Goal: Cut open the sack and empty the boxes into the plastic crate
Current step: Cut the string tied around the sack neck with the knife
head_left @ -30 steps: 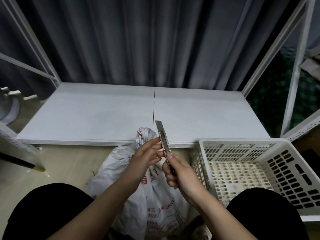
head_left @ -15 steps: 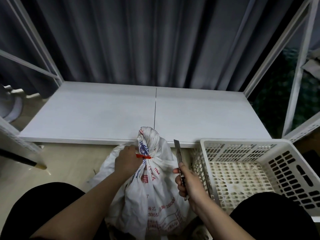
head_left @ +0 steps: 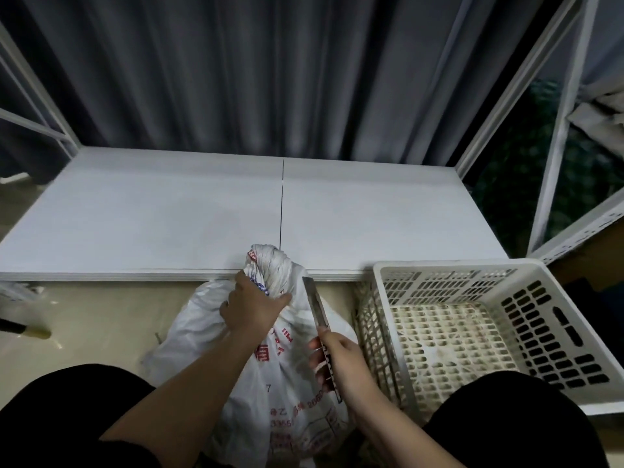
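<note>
A white woven sack [head_left: 270, 376] with red and blue print stands on the floor between my knees, its top twisted into a knot [head_left: 271, 270]. My left hand [head_left: 251, 307] grips the sack's neck just under the knot. My right hand [head_left: 341, 361] holds a utility knife [head_left: 315, 307] with the blade out, pointing up beside the right of the neck; I cannot tell if it touches. The white plastic crate [head_left: 540, 275] stands on the floor to the right, with nothing in it. The boxes are hidden inside the sack.
A low white shelf board [head_left: 169, 214] lies just beyond the sack, framed by white metal uprights [head_left: 553, 157] and a grey curtain [head_left: 270, 69]. A dark handle with a pale tip [head_left: 25, 331] lies on the floor at left. My dark-clothed knees fill both bottom corners.
My left hand left the knife and took hold of the sack's neck. My right hand dropped the knife from chest height to beside the neck, right of the knot.
</note>
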